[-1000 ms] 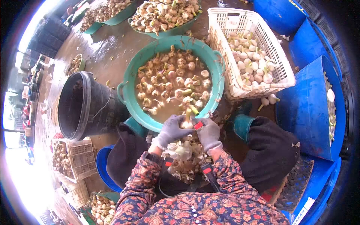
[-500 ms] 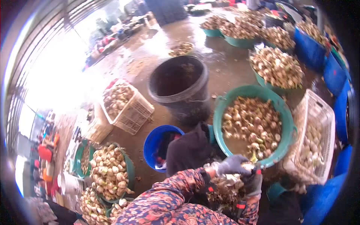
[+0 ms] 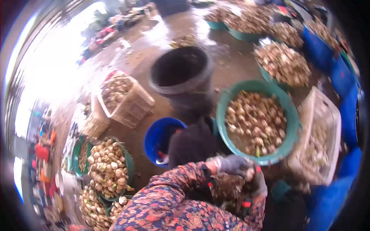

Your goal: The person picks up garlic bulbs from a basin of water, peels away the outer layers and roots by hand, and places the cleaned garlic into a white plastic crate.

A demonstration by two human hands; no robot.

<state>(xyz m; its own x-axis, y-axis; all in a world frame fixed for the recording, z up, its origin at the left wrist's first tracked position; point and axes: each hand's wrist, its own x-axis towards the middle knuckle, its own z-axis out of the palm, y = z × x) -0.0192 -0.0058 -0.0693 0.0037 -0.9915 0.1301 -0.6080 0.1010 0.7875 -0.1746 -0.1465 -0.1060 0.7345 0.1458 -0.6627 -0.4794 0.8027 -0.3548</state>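
Both of my hands wear grey gloves and meet over my lap, at the near edge of the green tub point(image 3: 224, 133) of garlic. My left hand point(image 3: 233, 164) is closed on a pale garlic bulb point(image 3: 249, 173), partly covered by the fingers. Close beside it, my right hand point(image 3: 259, 185) has curled fingers; a small red bit shows near its tip, and what it grips is hidden and blurred. Under the hands lies a heap of dry husks and trimmings point(image 3: 227, 188). Loose garlic bulbs point(image 3: 256, 119) fill much of the green tub.
A white crate point(image 3: 333, 154) with pale bulbs stands right of the tub. Ahead are a tall black bucket point(image 3: 185, 90) and a blue bucket point(image 3: 148, 144). Garlic heaps point(image 3: 110, 165) lie on the left, beside a filled crate point(image 3: 129, 109). Blue barrels point(image 3: 348, 107) line the right.
The view has tilted slightly, so surrounding things sit a little higher and further left. Both hands stay together at the bulb, with slight movement and blur.
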